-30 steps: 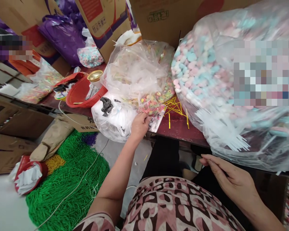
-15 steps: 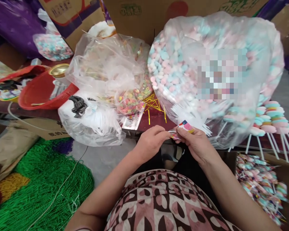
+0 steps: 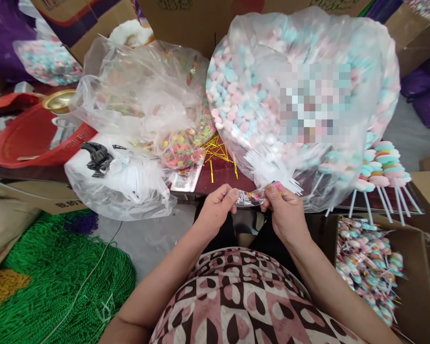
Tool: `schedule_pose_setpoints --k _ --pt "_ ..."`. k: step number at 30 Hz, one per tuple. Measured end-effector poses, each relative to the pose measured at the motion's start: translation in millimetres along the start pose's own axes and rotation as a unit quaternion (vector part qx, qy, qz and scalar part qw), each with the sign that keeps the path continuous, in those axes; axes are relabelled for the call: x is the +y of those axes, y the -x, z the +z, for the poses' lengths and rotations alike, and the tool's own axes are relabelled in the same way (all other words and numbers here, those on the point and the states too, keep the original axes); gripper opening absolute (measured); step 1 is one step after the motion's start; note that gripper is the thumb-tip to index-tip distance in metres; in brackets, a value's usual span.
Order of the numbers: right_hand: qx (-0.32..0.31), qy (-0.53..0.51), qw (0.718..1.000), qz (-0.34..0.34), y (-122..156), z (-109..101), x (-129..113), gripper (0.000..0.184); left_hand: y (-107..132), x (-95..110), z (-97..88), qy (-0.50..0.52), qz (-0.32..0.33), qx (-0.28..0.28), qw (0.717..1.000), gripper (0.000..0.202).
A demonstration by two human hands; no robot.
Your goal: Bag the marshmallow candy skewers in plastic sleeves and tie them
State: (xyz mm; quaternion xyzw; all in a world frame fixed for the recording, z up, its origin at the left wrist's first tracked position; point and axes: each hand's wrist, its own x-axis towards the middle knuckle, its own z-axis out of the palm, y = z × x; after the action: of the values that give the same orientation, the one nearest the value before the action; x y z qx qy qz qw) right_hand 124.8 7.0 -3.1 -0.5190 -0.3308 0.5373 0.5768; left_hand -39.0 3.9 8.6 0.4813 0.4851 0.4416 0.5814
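Step in hand, judged: stretching out a small, clear, printed plastic sachet (image 3: 249, 197). Left hand (image 3: 218, 208) is pinching one end, right hand (image 3: 288, 210) the other; the sachet is spanning between them at the dark-red table's (image 3: 220, 177) front edge, contact uncertain. Next move probably calls for light, even tension. Slender white sticks (image 3: 272, 169) are crowding the far side; room is lying bodyward.
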Motion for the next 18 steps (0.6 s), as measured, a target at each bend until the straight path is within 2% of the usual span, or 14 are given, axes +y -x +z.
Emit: schedule_pose_setpoints --k 4,7,9,11,14,18 --pt "-0.035 -0.037 0.998 0.028 -2 -6 -6 0.026 0 -1 -3.3 -0.054 0.007 -0.013 0.998 0.028" --pt "-0.032 -0.015 0.999 0.006 -2 -12 -10 0.026 -1 -3 -3.7 -0.023 -0.018 0.008 1.000 0.027" --pt "-0.017 0.018 1.000 -0.015 0 -15 -11 0.036 -1 -5 -2.8 -0.007 -0.023 0.020 1.000 0.031" --pt "-0.001 0.052 0.998 -0.031 1 -19 -11 0.044 -1 -5 -2.2 -0.008 -0.030 0.007 0.999 0.036" --pt "0.003 0.100 0.993 -0.061 2 -24 -14 0.045 -3 0 -2.2 -0.016 -0.045 -0.024 0.999 0.028" --pt "-0.010 0.175 0.978 -0.112 4 -30 -25 0.043 -6 12 1.6 -0.049 -0.012 -0.053 0.997 0.044"
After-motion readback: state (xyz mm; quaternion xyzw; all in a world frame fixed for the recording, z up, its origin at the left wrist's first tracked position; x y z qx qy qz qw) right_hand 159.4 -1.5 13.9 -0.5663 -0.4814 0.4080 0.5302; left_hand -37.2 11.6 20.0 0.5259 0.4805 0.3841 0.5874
